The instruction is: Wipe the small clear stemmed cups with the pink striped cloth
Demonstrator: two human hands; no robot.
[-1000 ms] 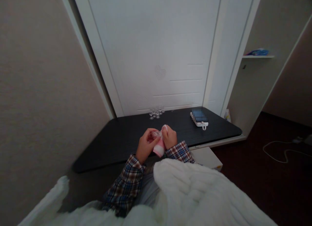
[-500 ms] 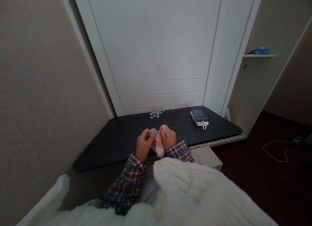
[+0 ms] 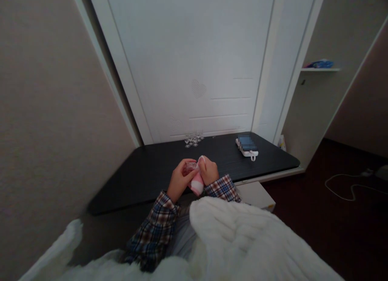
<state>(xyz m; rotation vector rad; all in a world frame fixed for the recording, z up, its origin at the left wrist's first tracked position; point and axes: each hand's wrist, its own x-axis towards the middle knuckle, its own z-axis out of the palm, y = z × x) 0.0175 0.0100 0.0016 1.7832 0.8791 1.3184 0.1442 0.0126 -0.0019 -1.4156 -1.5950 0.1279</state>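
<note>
A pink and white cloth (image 3: 197, 185) is bunched between my two hands, above the front edge of the black tabletop. My left hand (image 3: 179, 179) curls round a clear, glassy object (image 3: 189, 166) with its thumb across the near side. My right hand (image 3: 209, 170) is closed on the upper part of the cloth, which hangs below the fingers. Where the clear object meets the cloth is partly hidden by my fingers. Several small clear glass-like pieces (image 3: 192, 140) stand in a group at the back of the tabletop.
The black tabletop (image 3: 136, 174) runs along a white panelled door. A phone on a white case or power bank (image 3: 247, 146) lies on its right side. Below is a white box (image 3: 256, 194); white fluffy fabric (image 3: 248, 236) covers the foreground. A cable (image 3: 339, 196) lies at the right.
My left hand has opened a little wider, and the clear object now shows between its thumb and fingers. The cloth looks rounder and more bunched. The view has shifted slightly.
</note>
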